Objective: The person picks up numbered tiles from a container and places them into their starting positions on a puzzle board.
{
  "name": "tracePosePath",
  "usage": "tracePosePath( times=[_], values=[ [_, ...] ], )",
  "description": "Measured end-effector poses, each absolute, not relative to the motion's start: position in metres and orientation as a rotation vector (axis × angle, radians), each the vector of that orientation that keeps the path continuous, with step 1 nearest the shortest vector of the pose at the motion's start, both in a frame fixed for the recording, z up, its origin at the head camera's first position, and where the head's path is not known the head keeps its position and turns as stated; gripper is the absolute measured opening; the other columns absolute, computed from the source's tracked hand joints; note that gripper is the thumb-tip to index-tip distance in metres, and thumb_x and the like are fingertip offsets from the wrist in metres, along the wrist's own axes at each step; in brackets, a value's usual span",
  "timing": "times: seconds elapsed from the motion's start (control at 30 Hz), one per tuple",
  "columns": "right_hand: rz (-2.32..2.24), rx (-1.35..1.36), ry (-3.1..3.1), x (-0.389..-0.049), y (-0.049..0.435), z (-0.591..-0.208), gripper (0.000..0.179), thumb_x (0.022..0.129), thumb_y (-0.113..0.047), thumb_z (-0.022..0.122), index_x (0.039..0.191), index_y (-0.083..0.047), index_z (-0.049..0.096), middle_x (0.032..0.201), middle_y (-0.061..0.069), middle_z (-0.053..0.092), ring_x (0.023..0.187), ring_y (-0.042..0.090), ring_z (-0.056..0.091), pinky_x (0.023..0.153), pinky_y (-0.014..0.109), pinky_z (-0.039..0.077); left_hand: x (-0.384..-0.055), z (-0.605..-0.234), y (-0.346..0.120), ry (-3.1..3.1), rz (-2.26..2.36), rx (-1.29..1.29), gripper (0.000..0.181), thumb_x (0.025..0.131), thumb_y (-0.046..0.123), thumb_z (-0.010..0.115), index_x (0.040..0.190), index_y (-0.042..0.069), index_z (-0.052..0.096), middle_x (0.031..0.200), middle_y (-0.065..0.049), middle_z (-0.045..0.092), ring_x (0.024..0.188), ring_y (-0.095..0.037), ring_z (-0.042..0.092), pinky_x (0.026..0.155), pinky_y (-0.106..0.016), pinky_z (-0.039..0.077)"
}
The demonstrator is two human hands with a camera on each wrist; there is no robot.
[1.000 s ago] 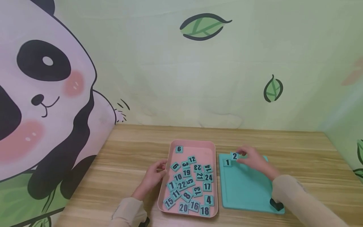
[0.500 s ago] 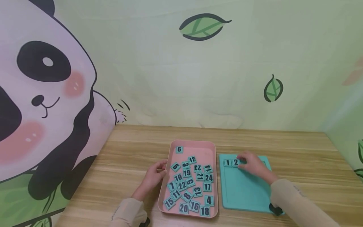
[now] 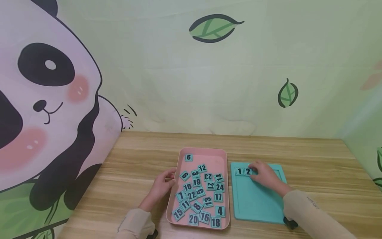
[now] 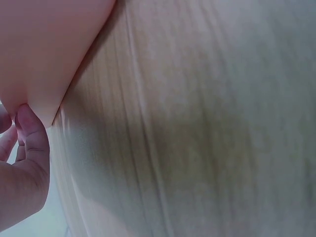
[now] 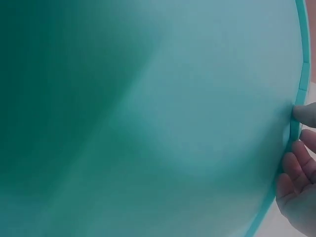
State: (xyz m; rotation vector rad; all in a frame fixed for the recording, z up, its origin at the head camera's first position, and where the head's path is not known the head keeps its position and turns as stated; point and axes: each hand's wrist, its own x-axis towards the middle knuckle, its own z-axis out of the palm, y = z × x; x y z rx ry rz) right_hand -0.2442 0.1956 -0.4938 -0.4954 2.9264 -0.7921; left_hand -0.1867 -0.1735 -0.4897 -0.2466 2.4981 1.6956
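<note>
My left hand (image 3: pixel 162 184) holds the left side of a pink tray (image 3: pixel 206 159), with thumb and fingertips at its wall; the left wrist view shows the thumb against the pink wall (image 4: pixel 44 54). Number tiles lie scattered in the tray, among them 6 (image 3: pixel 188 157), 12 (image 3: pixel 202 168) and 3 (image 3: pixel 195 173). On the teal board (image 3: pixel 256 202), tile 1 (image 3: pixel 239 171) sits in the upper left corner. Beside it is tile 2 (image 3: pixel 247 171), pinched at its right side by my right hand (image 3: pixel 266 176). Thumb and fingers (image 5: pixel 303 114) close on the tile at the board's edge in the right wrist view.
Tray and board lie side by side on a wooden table (image 3: pixel 134 159), with a narrow gap between them. A wall covering (image 3: pixel 167 83) with a panda (image 3: pixel 53 99) and leaves stands behind and to the left.
Tile 2 has come down from above the board's top edge into line on the right of tile 1, with my right hand. The left hand and the tray stay put.
</note>
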Motion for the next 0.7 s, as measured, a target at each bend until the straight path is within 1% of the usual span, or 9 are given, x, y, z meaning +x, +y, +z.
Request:
tracePosePath(
  times=[0.1,0.23,0.4,0.5,0.63,0.7],
  values=[
    [-0.758,-0.49,2.919,-0.245,0.196,-0.492,0.035,0.073,-0.011,0.067,0.106,-0.001,0.059,0.099,0.012,0.056,0.09,0.024,0.054,0.077,0.04,0.047,-0.187,-0.49,-0.174,2.497,1.698,-0.246,0.037,0.085,-0.001,0.049,0.122,0.004,0.05,0.101,-0.012,0.051,0.09,-0.021,0.054,0.072,-0.029,0.049],
    [-0.765,-0.494,2.901,-0.246,0.194,-0.486,0.04,0.073,-0.013,0.067,0.11,0.0,0.057,0.101,0.014,0.056,0.092,0.027,0.054,0.075,0.04,0.048,-0.186,-0.489,-0.174,2.491,1.704,-0.243,0.037,0.085,-0.001,0.049,0.122,0.003,0.05,0.101,-0.013,0.051,0.09,-0.021,0.054,0.072,-0.03,0.049],
    [-0.863,-0.561,2.877,-0.247,0.187,-0.472,0.039,0.076,-0.013,0.065,0.112,0.0,0.056,0.1,0.016,0.056,0.09,0.028,0.054,0.072,0.039,0.047,-0.186,-0.488,-0.174,2.481,1.7,-0.274,0.037,0.085,-0.001,0.05,0.122,0.005,0.05,0.102,-0.013,0.052,0.091,-0.021,0.053,0.073,-0.03,0.05],
    [-0.923,-0.627,2.869,-0.247,0.176,-0.463,0.039,0.077,-0.012,0.064,0.112,0.001,0.056,0.098,0.016,0.057,0.088,0.026,0.053,0.069,0.036,0.047,-0.186,-0.488,-0.174,2.481,1.693,-0.289,0.037,0.085,0.0,0.05,0.122,0.006,0.05,0.102,-0.012,0.052,0.092,-0.021,0.053,0.073,-0.03,0.05],
    [-0.994,-0.71,2.851,-0.245,0.152,-0.454,0.036,0.077,-0.011,0.064,0.11,0.001,0.058,0.096,0.014,0.058,0.085,0.023,0.053,0.067,0.031,0.046,-0.187,-0.488,-0.174,2.479,1.7,-0.279,0.037,0.085,0.0,0.049,0.121,0.005,0.05,0.102,-0.013,0.052,0.09,-0.021,0.053,0.069,-0.029,0.049],
    [-1.042,-0.735,2.818,-0.243,0.138,-0.451,0.033,0.078,-0.01,0.063,0.109,0.001,0.058,0.095,0.013,0.059,0.084,0.023,0.053,0.068,0.032,0.047,-0.187,-0.488,-0.173,2.474,1.698,-0.275,0.037,0.085,0.0,0.049,0.122,0.005,0.05,0.102,-0.013,0.052,0.09,-0.021,0.054,0.069,-0.028,0.049]
  ],
)
